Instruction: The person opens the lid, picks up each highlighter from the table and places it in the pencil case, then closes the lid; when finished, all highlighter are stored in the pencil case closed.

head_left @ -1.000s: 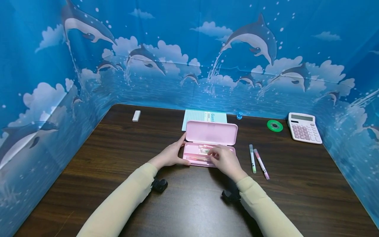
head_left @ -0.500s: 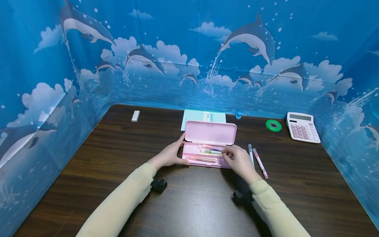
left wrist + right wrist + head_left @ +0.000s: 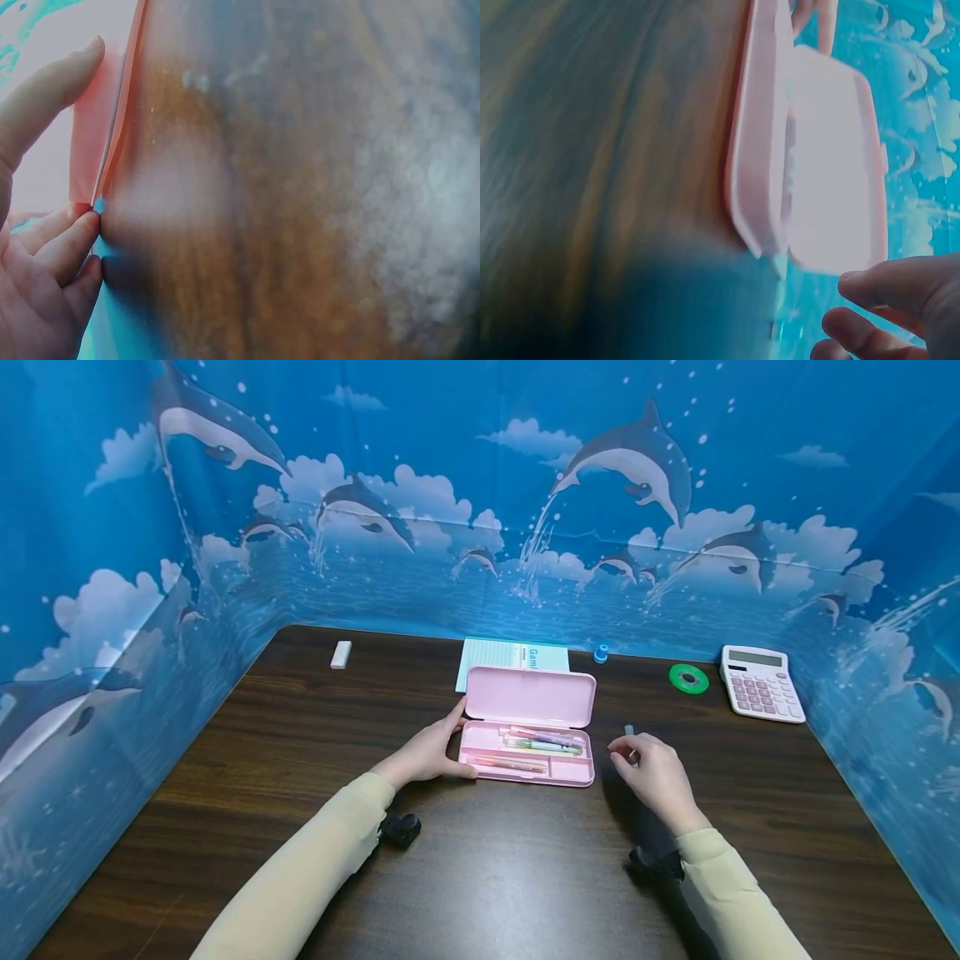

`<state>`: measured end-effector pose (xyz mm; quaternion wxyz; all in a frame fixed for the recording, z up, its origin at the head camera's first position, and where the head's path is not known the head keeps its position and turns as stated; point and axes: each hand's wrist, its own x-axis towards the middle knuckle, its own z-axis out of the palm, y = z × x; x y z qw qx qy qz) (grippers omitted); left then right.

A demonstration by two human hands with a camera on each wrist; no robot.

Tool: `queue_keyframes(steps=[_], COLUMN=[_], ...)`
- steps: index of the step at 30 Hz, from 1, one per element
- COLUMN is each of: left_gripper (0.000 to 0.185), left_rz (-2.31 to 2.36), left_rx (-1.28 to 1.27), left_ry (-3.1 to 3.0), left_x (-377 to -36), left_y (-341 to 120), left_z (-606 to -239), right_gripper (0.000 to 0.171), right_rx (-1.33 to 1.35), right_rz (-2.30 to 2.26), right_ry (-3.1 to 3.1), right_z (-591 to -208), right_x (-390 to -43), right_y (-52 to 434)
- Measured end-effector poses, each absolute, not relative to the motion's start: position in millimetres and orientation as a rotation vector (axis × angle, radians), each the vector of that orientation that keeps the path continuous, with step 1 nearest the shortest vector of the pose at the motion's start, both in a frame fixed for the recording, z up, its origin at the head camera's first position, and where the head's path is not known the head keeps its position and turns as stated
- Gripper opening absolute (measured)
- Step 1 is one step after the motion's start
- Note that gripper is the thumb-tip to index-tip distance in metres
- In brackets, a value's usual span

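An open pink pencil case [image 3: 528, 695] lies mid-table with several pens [image 3: 542, 742] in its tray. My left hand [image 3: 431, 752] grips the case's left end, thumb on the lid edge and fingers at the front corner; the left wrist view shows the hand [image 3: 37, 262] against the case [image 3: 94, 142]. My right hand [image 3: 648, 768] hovers just right of the case, its loosely curled fingers over the loose pens on the table. Only one pen tip [image 3: 628, 729] shows. In the right wrist view the fingers [image 3: 900, 292] hold nothing beside the case [image 3: 761, 150].
Behind the case lies a light blue notebook [image 3: 510, 653]. A small blue object [image 3: 600, 653], a green tape roll [image 3: 688, 678] and a pink-keyed calculator [image 3: 757, 683] sit at the back right. A white eraser [image 3: 341, 654] is back left. Blue dolphin backdrop walls surround the table.
My right hand has left the inside of the case and moved right over the two pens on the table, which it now covers. The left hand has stayed on the case.
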<state>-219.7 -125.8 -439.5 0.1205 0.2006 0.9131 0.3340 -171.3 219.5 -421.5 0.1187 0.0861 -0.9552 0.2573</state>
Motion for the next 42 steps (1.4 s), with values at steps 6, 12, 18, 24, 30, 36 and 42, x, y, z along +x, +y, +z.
queue_keyframes(steps=[6, 12, 18, 24, 30, 36, 42], left_gripper=[0.123, 0.123, 0.122, 0.122, 0.122, 0.123, 0.123], left_rz=[0.971, 0.977, 0.971, 0.934, 0.941, 0.942, 0.943], left_rx=[0.591, 0.599, 0.597, 0.605, 0.604, 0.604, 0.609], left_ry=[2.665, 2.662, 2.673, 2.697, 2.696, 2.698, 2.694], left_x=[-220.1, -220.2, -220.3, -221.9, -222.7, -222.6, -222.5], left_y=[-125.5, -125.5, -125.6, -125.6, -125.5, -125.3, -125.7], left_z=[-439.5, -439.6, -438.4, -441.0, -443.0, -442.6, -442.4], right_gripper=[0.012, 0.018, 0.022, 0.026, 0.025, 0.023, 0.018], right_rx=[0.193, 0.078, 0.015, -0.03, -0.042, -0.062, -0.143], right_rz=[0.703, 0.708, 0.726, 0.773, 0.797, 0.852, 0.942], right_ry=[-2.804, -2.866, -2.924, -3.02, -3.048, -3.066, -3.093], right_z=[-426.4, -427.1, -427.3, -428.4, -431.2, -432.0, -431.6], right_x=[-167.5, -163.0, -163.3, -165.3, -166.3, -166.5, -166.9], right_y=[240.5, 260.7, 271.5, 275.3, 278.0, 279.2, 280.0])
